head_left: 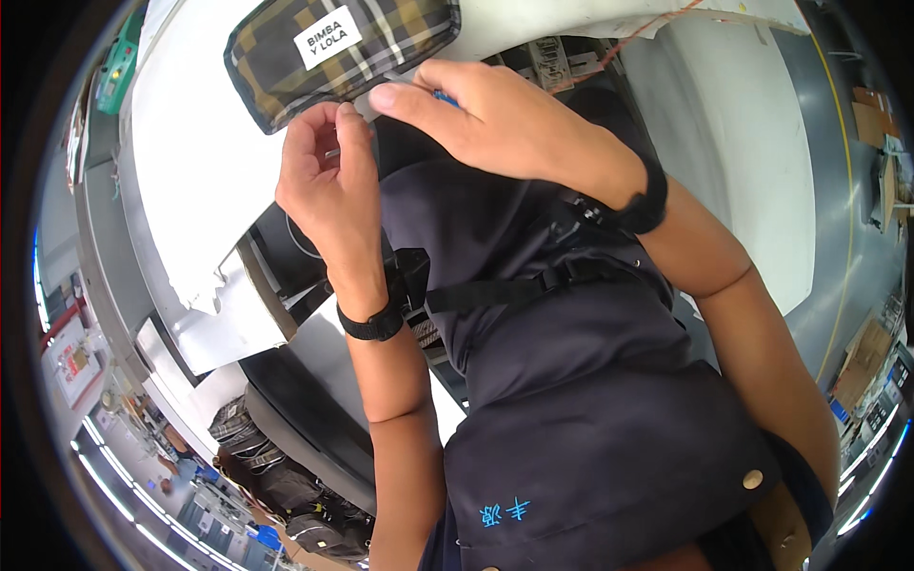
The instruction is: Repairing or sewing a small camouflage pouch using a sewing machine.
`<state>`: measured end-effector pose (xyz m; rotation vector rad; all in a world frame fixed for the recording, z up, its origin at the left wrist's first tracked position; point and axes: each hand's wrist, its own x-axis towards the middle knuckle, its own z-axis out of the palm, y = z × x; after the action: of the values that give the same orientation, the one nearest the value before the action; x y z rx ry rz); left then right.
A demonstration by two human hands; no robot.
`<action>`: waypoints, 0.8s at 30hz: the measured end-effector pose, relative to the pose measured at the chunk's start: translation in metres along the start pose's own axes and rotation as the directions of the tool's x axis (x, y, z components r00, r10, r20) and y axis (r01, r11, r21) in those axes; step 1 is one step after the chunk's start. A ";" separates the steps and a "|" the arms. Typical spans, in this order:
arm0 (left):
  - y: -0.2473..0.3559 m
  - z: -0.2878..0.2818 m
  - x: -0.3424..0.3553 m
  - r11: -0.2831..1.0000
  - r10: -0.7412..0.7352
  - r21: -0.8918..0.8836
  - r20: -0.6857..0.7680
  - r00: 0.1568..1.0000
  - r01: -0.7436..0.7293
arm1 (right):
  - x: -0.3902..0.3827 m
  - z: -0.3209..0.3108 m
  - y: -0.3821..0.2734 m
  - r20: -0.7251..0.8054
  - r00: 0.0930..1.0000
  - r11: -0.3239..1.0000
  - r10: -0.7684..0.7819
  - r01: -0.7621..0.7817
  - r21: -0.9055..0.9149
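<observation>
A plaid fabric pouch (276, 67), dark with olive and white stripes and a white label (328, 38), lies on the white table at the top. My left hand (328, 181) is closed in a pinch at the pouch's lower edge; whether it grips the edge or something small there cannot be made out. Just right of it, my right hand (505, 124) wraps round a small tool with a blue part (445, 97). Most of this tool is hidden by the fingers, and its kind does not show. Thumb and fingertips stay close to the pouch's lower edge.
The white tabletop (190, 143) has a torn edge at left. A dark apron (571, 381) covers my lap. Several plaid and dark bags (286, 476) are piled at lower left. A green device (119, 62) stands at the far left; an orange cord (647, 27) crosses at top right.
</observation>
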<state>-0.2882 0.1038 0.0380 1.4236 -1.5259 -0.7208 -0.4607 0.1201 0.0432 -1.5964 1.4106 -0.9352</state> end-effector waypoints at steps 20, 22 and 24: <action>-0.009 -0.002 0.001 0.975 -0.082 -0.205 0.028 0.996 0.086 | 0.012 0.017 -0.005 -0.054 0.891 0.756 -0.451 0.349 -0.554; -0.009 -0.001 0.001 0.974 -0.083 -0.210 0.031 0.996 0.087 | 0.012 0.017 -0.005 -0.021 0.887 0.708 -0.461 0.354 -0.611; -0.009 -0.001 0.001 0.974 -0.075 -0.212 0.029 0.997 0.079 | 0.012 0.016 -0.006 -0.015 0.895 0.708 -0.445 0.342 -0.618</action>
<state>-0.2828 0.1011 0.0306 1.3221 -1.3700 -0.9208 -0.4430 0.1098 0.0420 -2.4322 1.6141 -0.9171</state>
